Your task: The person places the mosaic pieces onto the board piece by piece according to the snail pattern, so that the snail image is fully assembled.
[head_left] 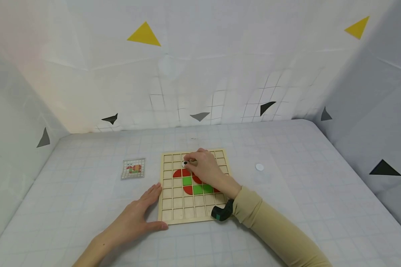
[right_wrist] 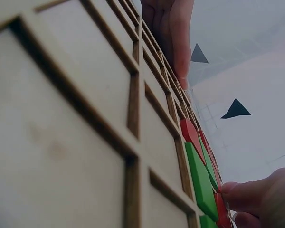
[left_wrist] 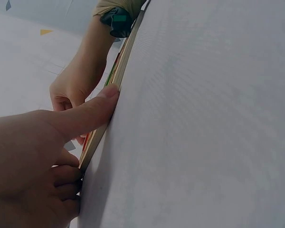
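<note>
A wooden grid board [head_left: 160,202] lies on the table, with several red rounded tiles [head_left: 188,190] and green square tiles [head_left: 198,190] set in its cells. My right hand [head_left: 205,168] is over the upper part of the board, pinching a small white disc with a black dot, like an eye piece [head_left: 185,164], between thumb and index finger. Part of the tile pattern is hidden under this hand. My left hand [head_left: 138,217] rests at the board's lower left corner, fingers along the left edge and thumb [left_wrist: 92,114] at the near edge.
Left of the board lies a small picture card [head_left: 133,169] with a gridded red, green and orange figure. A plain white disc [head_left: 259,167] lies on the table to the right. A black wrist camera [head_left: 222,211] overhangs the board's near right corner.
</note>
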### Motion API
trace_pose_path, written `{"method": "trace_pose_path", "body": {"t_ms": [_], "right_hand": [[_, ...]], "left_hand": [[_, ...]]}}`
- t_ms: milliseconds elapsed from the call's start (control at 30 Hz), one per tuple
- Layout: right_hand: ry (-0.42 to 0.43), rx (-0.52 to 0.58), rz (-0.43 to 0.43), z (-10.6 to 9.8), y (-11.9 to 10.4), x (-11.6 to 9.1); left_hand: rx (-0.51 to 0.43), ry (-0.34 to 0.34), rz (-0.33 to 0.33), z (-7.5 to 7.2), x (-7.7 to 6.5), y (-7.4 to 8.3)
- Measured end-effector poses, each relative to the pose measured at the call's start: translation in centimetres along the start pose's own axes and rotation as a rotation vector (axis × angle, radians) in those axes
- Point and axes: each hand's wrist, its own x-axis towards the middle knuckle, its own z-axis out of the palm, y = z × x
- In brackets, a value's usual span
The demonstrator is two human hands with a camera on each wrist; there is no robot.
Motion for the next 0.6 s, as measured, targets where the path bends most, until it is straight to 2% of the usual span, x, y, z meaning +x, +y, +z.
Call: {"method": "trace_pose_path", "body": {"t_ms": [267,433,600], "right_hand": [[0.015,-0.004,-0.018,-0.5,-0.3,0.0],[0.054,0.006,-0.013,-3.1,-0.5,-0.6],[0.111,0.01,-0.015,-6.2,0.8,-2.4]], "left_hand": [[-0.007,-0.003,0.0,0.0,0.0,0.0],[-0.01,-0.002,-0.014,0.1,0.0,0.1],[-0.007,0.006,-0.016,0.1,0.0,0.1]]}}
